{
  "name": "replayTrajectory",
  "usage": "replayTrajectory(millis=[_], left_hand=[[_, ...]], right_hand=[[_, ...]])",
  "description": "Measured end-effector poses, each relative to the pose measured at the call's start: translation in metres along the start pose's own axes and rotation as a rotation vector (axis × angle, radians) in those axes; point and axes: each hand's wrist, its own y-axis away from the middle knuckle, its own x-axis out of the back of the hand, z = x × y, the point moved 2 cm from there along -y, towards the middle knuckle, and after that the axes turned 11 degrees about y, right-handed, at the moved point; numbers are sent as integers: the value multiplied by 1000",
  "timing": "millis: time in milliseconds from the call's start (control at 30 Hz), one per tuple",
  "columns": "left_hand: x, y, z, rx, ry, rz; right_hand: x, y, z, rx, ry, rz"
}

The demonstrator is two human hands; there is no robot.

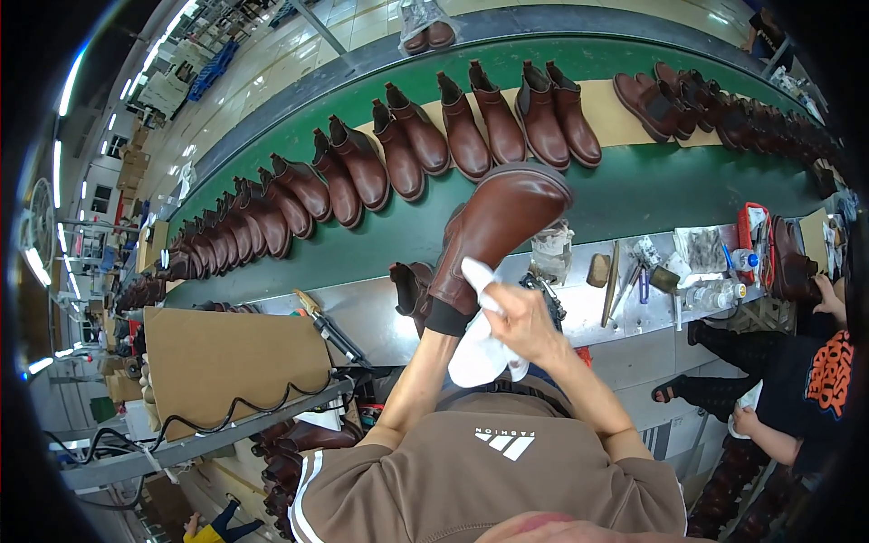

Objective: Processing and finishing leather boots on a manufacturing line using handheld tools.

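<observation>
Right now, a brown boot [507,226] is held up over the metal tabletop [584,314], its shaft around the left hand. The left forearm [412,385] enters the collar from below; that hand's fingers are hidden inside, so I cannot tell how they grip. The right hand [523,324] has its fingers curled around a white cloth [480,357], one wrapped fingertip against, or just in front of, the shaft. From there the toe lies up and to the right, the long axis slanting away from the collar at lower left; this slant seems the relation that counts, with the right hand nearer the outer leather. A second boot [412,290] rests just left of the shaft; beyond, paired boots [463,136] line the green belt [625,185].
</observation>
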Motion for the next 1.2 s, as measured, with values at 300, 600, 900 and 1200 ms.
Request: replayTrajectory(millis=[300,600,900,1200], left_hand=[[-20,16,2,-60,99,331],[-25,-2,-9,-14,129,152],[-17,5,-7,-11,159,8],[-12,-1,-9,28,197,-140]], right_hand=[[-6,13,-16,23,36,-12],[18,-16,3,4,163,9],[7,8,9,158,-219,-61],[4,9,12,46,14,-84]])
